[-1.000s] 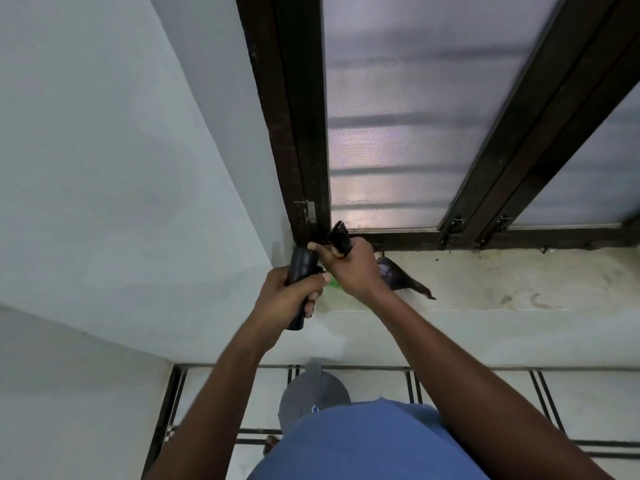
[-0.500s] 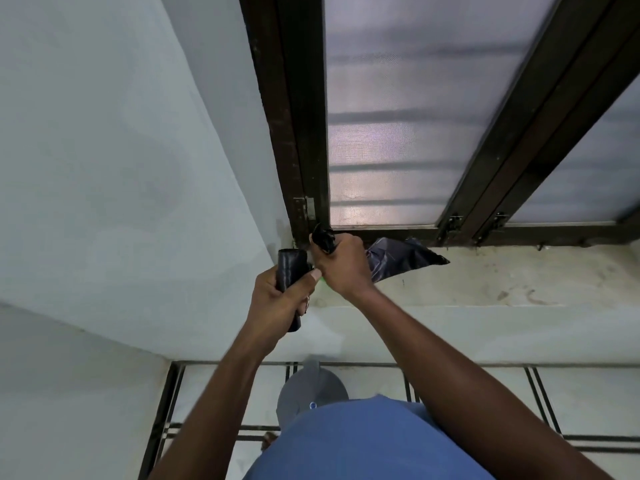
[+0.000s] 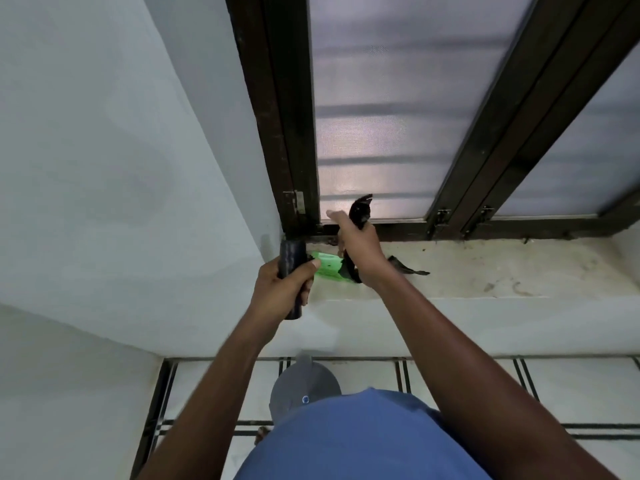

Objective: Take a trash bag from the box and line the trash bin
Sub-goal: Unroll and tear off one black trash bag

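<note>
My left hand (image 3: 282, 289) grips a dark roll of trash bags (image 3: 292, 263), held upright above the window ledge. My right hand (image 3: 358, 249) grips a black trash bag (image 3: 360, 211) pulled off the roll; one end sticks up above my fist and the other end trails out to the right below my wrist. A bright green box (image 3: 327, 268) lies on the ledge between my two hands, partly hidden by them. A grey trash bin (image 3: 304, 386) with a rounded lid stands on the floor below, close to my body.
The pale stone window ledge (image 3: 502, 268) runs to the right under a dark-framed frosted window (image 3: 398, 116). White walls close in on the left. The tiled floor (image 3: 571, 386) with dark lines lies below.
My right hand has pulled the bag away from the roll, to the right and up, and the green box now shows between my hands. The loose bag end has dropped lower.
</note>
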### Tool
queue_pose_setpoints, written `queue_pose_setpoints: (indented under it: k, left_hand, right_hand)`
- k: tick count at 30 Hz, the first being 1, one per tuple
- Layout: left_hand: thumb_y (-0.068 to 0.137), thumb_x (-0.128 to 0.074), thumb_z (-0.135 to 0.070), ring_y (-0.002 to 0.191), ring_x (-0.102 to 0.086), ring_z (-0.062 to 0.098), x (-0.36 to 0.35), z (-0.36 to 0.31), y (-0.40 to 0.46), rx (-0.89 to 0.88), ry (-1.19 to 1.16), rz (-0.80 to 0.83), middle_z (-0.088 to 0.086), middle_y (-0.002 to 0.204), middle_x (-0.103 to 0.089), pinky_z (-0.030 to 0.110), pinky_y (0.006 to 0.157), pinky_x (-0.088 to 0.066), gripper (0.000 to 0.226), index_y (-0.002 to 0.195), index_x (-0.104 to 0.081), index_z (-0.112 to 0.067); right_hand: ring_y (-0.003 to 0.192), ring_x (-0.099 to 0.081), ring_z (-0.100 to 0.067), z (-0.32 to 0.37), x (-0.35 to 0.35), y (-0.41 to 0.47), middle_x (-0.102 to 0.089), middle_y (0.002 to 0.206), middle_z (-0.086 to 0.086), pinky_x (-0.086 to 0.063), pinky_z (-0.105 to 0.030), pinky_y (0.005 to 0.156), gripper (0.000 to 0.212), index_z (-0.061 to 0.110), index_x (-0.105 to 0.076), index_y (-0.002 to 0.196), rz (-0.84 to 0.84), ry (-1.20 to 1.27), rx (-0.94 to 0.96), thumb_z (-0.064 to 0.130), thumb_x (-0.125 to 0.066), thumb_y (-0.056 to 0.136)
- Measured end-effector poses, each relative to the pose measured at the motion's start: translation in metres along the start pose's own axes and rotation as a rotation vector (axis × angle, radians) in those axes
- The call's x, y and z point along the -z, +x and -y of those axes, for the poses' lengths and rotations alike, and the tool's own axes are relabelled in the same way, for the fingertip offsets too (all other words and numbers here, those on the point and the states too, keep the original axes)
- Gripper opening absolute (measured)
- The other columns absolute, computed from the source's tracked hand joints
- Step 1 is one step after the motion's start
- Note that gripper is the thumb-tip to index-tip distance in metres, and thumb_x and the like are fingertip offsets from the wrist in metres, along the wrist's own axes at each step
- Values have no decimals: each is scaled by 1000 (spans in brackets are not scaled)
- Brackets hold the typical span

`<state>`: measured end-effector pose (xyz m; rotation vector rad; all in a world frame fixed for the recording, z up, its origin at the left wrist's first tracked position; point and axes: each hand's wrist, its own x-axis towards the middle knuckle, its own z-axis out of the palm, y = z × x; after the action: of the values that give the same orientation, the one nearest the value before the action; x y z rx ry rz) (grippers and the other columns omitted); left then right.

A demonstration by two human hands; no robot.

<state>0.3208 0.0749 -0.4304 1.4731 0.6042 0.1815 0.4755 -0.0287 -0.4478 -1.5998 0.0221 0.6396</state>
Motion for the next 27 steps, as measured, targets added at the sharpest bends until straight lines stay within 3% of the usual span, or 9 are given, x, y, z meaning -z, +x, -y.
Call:
queue_pose_setpoints:
  k: [6, 9, 13, 16, 18, 20, 22, 24, 27]
  left_hand:
    - [84, -92, -38, 62, -57, 22, -21, 19, 8, 138, 128, 123, 6, 70, -65, 35, 64, -52, 40, 94, -66, -9]
    - [85, -91, -38, 62, -56, 22, -39, 19, 10, 151, 118, 191, 7, 73, -66, 35, 62, -51, 46, 111, -68, -8]
    - [94, -82, -31, 60, -54, 25, -63, 19, 15, 115, 94, 223, 10, 72, -65, 37, 63, -47, 29, 90, -66, -8]
    - [97, -78, -27, 57, -54, 23, -76, 22, 19, 116, 60, 155, 10, 72, -65, 35, 62, -48, 23, 87, -67, -10]
    - [97, -78, -29, 58, -56, 23, -80, 25, 22, 139, 33, 92, 9, 73, -65, 35, 63, -48, 23, 94, -69, -8]
    - [95, -80, -32, 58, -57, 23, -84, 29, 27, 194, 47, 33, 10, 70, -63, 34, 60, -47, 27, 102, -71, -8]
    - [93, -80, -33, 56, -56, 23, -88, 34, 34, 247, 65, -18, 10, 66, -61, 32, 57, -47, 32, 109, -72, -6]
    - [92, -80, -32, 55, -55, 24, -93, 37, 40, 273, 67, -24, 10, 65, -61, 34, 58, -48, 34, 110, -73, -4]
    - [90, -83, -32, 60, -57, 27, -106, 34, 45, 289, 49, 47, 12, 71, -63, 36, 60, -49, 32, 105, -76, -4]
  right_hand:
    - [70, -48, -24, 20, 18, -10, -52, 78, -5, -39, -39, 66, 18, 18, -54, 78, 244, 595, -64, 33, -56, 87]
    - [79, -58, -29, 23, 34, -10, -59, 87, -11, -47, -43, 78, 32, 11, -70, 73, 335, 762, -98, 27, -48, 90]
    - [83, -63, -30, 19, 50, -4, -63, 88, -15, -54, -43, 89, 28, 3, -64, 91, 269, 855, -134, 26, -48, 95]
    - [80, -71, -28, 3, 67, 16, -70, 88, -14, -60, -45, 102, 27, 0, -62, 105, 102, 645, -174, 27, -61, 102]
    - [113, -74, -30, -9, 85, 26, -71, 130, -19, -55, -49, 116, 66, -3, -52, 143, -82, 297, -184, 39, -78, 99]
    - [154, -47, -31, -16, 102, 20, -33, 173, -18, -40, -45, 129, 106, 6, -20, 170, -257, -48, -90, 52, -82, 96]
    - [162, -34, -25, -21, 119, 6, -15, 178, -6, -36, -41, 130, 103, 15, -15, 173, -299, -238, 178, 54, -77, 100]
    - [159, -37, -18, -28, 137, -4, -25, 176, 6, -41, -40, 125, 101, 33, -26, 171, -99, -396, 419, 63, -82, 92]
    - [154, -44, -11, -35, 155, -7, -43, 172, 11, -42, -34, 121, 117, 53, -30, 168, 312, -690, 420, 58, -99, 74]
